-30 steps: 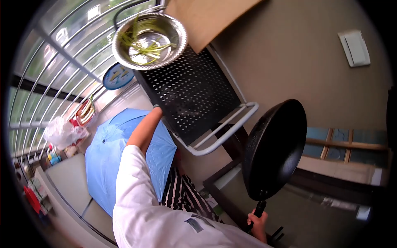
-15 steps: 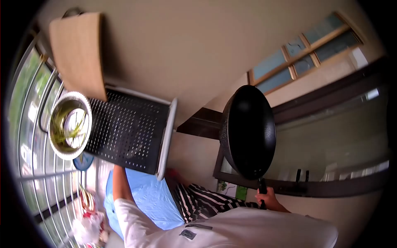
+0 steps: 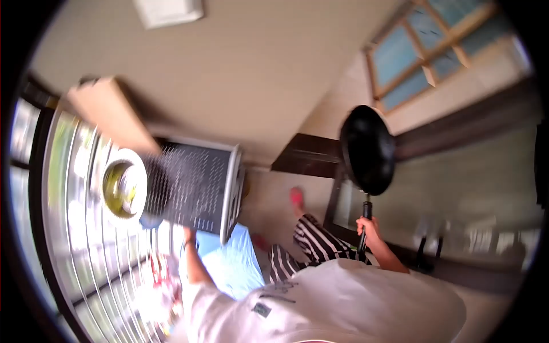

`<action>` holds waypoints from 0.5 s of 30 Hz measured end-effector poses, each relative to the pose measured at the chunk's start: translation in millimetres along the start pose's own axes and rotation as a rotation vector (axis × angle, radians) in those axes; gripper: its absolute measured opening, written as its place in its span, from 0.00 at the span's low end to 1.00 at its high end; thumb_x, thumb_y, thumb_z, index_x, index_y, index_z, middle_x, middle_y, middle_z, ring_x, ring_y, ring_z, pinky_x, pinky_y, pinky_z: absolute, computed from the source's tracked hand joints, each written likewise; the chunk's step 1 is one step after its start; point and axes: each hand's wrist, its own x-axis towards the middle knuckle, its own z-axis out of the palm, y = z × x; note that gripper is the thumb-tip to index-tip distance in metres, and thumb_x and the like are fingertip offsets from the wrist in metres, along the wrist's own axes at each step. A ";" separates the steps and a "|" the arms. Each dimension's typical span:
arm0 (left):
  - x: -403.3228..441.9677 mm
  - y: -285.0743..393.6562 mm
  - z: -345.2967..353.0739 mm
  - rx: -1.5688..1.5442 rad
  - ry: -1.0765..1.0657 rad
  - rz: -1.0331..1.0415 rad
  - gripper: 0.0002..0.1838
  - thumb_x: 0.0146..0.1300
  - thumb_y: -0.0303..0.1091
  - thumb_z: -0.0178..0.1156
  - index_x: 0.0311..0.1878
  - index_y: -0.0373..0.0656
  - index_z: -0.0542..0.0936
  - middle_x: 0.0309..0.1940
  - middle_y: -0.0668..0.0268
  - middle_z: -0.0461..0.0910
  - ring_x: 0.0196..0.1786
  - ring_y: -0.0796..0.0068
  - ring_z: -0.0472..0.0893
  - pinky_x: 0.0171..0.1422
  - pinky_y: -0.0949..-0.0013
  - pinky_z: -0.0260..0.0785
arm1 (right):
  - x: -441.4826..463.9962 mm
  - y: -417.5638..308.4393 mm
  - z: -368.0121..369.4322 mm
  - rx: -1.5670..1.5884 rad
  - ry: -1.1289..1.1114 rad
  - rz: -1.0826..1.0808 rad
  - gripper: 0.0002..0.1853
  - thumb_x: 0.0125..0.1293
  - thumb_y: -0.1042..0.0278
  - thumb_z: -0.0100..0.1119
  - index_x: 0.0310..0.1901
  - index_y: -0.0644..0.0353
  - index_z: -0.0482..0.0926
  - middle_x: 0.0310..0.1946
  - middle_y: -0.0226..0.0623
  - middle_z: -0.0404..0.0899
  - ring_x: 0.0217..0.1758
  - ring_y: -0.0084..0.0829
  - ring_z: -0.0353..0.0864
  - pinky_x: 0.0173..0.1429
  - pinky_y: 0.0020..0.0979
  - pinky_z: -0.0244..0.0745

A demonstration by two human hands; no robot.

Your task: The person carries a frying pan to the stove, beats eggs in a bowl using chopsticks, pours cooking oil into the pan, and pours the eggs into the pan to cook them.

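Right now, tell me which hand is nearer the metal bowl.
Left. The left hand is at the edge of the black perforated rack, below and right of the metal bowl in the picture; the right hand is much farther right, holding the black pan.

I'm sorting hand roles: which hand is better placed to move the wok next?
Likely the right hand: it grips the wok by its handle. The left hand, partly hidden, is by the black perforated panel, away from the wok.
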 end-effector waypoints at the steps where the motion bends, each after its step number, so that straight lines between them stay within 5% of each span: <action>1: -10.2 -4.5 9.5 0.040 -0.011 0.027 0.27 0.62 0.33 0.51 0.66 0.36 0.66 0.61 0.49 0.70 0.65 0.50 0.67 0.69 0.58 0.58 | 28.5 1.5 -6.6 0.003 -0.023 -0.014 0.07 0.53 0.71 0.59 0.27 0.60 0.70 0.13 0.31 0.69 0.12 0.23 0.67 0.18 0.26 0.63; 3: -4.6 -21.8 34.3 -0.253 -0.068 -0.370 0.20 0.63 0.32 0.52 0.58 0.39 0.74 0.58 0.55 0.75 0.59 0.57 0.74 0.63 0.59 0.65 | 71.7 -1.3 -12.3 0.001 -0.042 0.005 0.07 0.54 0.71 0.58 0.24 0.58 0.70 0.13 0.30 0.67 0.12 0.23 0.66 0.17 0.26 0.62; 6: -19.1 65.3 27.6 -0.922 0.320 -0.881 0.22 0.63 0.36 0.52 0.59 0.39 0.73 0.58 0.56 0.75 0.59 0.58 0.74 0.63 0.59 0.66 | 125.3 -29.2 -15.6 -0.042 -0.017 0.026 0.11 0.56 0.69 0.57 0.19 0.55 0.67 0.12 0.29 0.65 0.12 0.23 0.65 0.17 0.26 0.60; 15: 3.2 115.0 -4.8 -1.294 0.527 -0.922 0.28 0.65 0.47 0.51 0.63 0.40 0.70 0.58 0.58 0.74 0.59 0.61 0.74 0.61 0.60 0.67 | 129.9 -77.6 0.6 -0.050 -0.064 -0.012 0.14 0.56 0.65 0.59 0.17 0.53 0.68 0.11 0.27 0.65 0.14 0.22 0.65 0.21 0.25 0.59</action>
